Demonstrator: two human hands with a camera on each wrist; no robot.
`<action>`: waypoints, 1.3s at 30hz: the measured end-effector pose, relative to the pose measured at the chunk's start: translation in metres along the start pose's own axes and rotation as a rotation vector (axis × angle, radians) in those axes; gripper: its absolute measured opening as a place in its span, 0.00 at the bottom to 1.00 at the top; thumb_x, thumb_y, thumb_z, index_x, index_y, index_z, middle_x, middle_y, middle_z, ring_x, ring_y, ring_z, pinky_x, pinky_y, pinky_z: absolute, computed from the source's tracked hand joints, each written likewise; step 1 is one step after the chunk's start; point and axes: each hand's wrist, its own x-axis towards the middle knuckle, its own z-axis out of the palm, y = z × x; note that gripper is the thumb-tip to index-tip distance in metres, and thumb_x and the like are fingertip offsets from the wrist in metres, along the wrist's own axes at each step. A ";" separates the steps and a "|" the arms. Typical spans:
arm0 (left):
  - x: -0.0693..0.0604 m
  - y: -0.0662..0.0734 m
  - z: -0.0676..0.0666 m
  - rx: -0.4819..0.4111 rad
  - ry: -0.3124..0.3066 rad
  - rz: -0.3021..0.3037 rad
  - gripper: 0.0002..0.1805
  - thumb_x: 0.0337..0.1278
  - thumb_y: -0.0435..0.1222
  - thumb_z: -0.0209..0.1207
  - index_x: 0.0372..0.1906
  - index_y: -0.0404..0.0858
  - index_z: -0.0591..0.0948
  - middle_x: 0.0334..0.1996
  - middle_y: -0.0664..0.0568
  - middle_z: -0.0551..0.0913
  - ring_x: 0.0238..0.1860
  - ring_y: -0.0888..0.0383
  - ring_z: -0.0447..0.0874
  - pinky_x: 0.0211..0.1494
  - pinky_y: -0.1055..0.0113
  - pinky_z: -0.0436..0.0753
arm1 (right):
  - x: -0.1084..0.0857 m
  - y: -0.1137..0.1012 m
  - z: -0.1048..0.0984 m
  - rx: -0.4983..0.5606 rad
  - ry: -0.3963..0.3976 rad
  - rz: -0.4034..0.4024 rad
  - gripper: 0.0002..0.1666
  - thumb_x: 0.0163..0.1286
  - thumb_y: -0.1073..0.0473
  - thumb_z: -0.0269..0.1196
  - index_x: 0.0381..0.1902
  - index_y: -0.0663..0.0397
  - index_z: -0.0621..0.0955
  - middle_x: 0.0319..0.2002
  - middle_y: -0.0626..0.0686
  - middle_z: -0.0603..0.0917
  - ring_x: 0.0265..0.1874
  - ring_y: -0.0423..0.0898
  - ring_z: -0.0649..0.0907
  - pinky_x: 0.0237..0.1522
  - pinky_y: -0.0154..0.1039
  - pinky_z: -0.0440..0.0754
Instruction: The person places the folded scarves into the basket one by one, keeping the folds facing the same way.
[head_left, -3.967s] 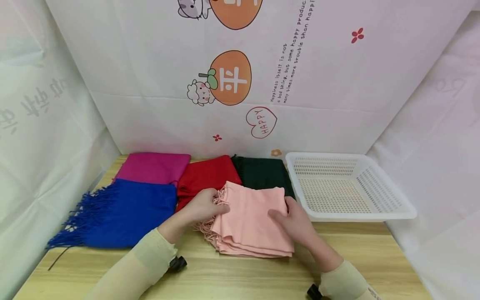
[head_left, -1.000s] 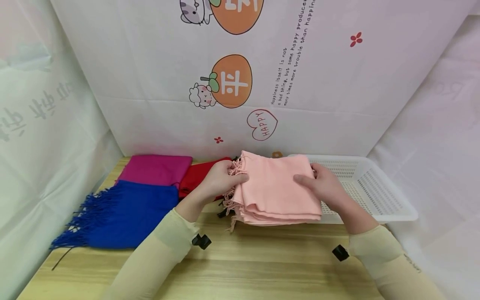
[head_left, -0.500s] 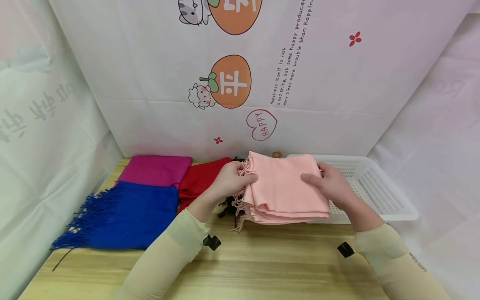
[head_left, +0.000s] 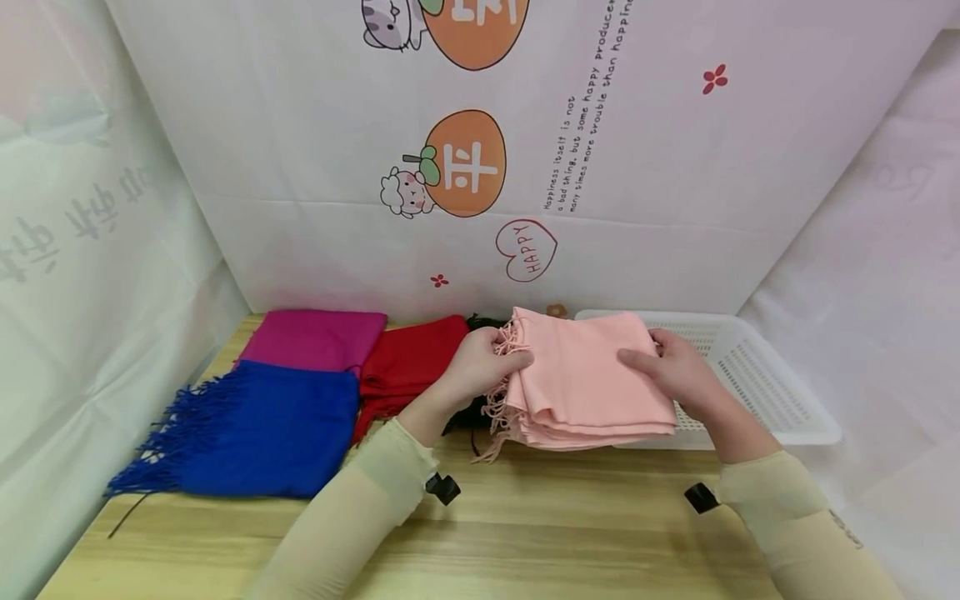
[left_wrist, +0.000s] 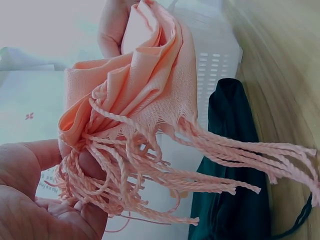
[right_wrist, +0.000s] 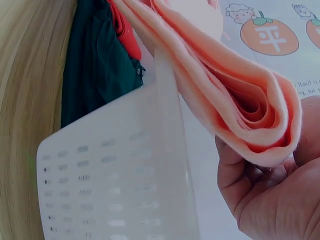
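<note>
A folded pink scarf (head_left: 588, 375) with braided fringe is held up between both hands in the head view. My left hand (head_left: 486, 367) pinches its fringed left edge, thumb in front. On the opposite side my right hand (head_left: 678, 372) grips the folded edge, thumb on the front face. The scarf hangs over the left part of a white plastic basket (head_left: 813, 429) and hides much of a dark green scarf (head_left: 467, 417). In the right wrist view the rolled layers of the pink scarf (right_wrist: 255, 117) sit above the basket's rim (right_wrist: 170, 95), apart from it.
Left on the wooden table (head_left: 525, 533) lie a blue fringed scarf (head_left: 262, 433), a magenta scarf (head_left: 315, 337) and a red scarf (head_left: 412, 358). A white printed sheet (head_left: 637, 167) stands behind them, with white sheets on both sides.
Both hands have lifted the pink scarf from the table's middle and carried it right and back to the basket. Over the last second it shifted further right. The other scarves stay put.
</note>
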 end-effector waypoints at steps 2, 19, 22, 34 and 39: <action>0.001 0.000 0.002 0.000 -0.003 0.013 0.12 0.73 0.39 0.69 0.40 0.33 0.81 0.25 0.50 0.82 0.21 0.59 0.80 0.25 0.68 0.79 | 0.000 0.002 -0.003 -0.011 -0.002 -0.002 0.46 0.81 0.44 0.69 0.78 0.75 0.69 0.55 0.68 0.85 0.38 0.47 0.87 0.41 0.40 0.88; 0.009 -0.001 0.016 -0.055 -0.007 0.002 0.13 0.73 0.38 0.70 0.45 0.32 0.81 0.28 0.48 0.85 0.24 0.59 0.84 0.28 0.68 0.83 | 0.004 0.014 -0.017 -0.061 0.012 -0.002 0.46 0.83 0.44 0.66 0.79 0.75 0.68 0.59 0.69 0.83 0.39 0.45 0.86 0.41 0.38 0.86; 0.010 0.000 0.019 -0.063 -0.008 0.001 0.12 0.74 0.38 0.70 0.45 0.32 0.82 0.29 0.48 0.86 0.24 0.58 0.85 0.28 0.68 0.84 | 0.004 0.015 -0.020 -0.057 0.005 -0.001 0.46 0.84 0.45 0.66 0.80 0.76 0.67 0.61 0.71 0.82 0.41 0.46 0.86 0.42 0.37 0.86; 0.014 0.001 0.031 -0.058 -0.014 0.016 0.11 0.74 0.37 0.69 0.43 0.33 0.80 0.26 0.49 0.85 0.21 0.60 0.83 0.26 0.69 0.81 | 0.007 0.028 -0.032 -0.087 -0.010 0.000 0.47 0.85 0.44 0.64 0.81 0.76 0.65 0.66 0.73 0.80 0.44 0.45 0.86 0.44 0.35 0.86; 0.015 0.001 0.038 -0.061 -0.021 0.022 0.10 0.74 0.36 0.69 0.44 0.33 0.81 0.27 0.50 0.85 0.22 0.61 0.83 0.26 0.70 0.81 | 0.006 0.031 -0.037 -0.110 -0.030 0.001 0.46 0.85 0.42 0.64 0.81 0.74 0.66 0.64 0.72 0.82 0.45 0.45 0.86 0.45 0.37 0.86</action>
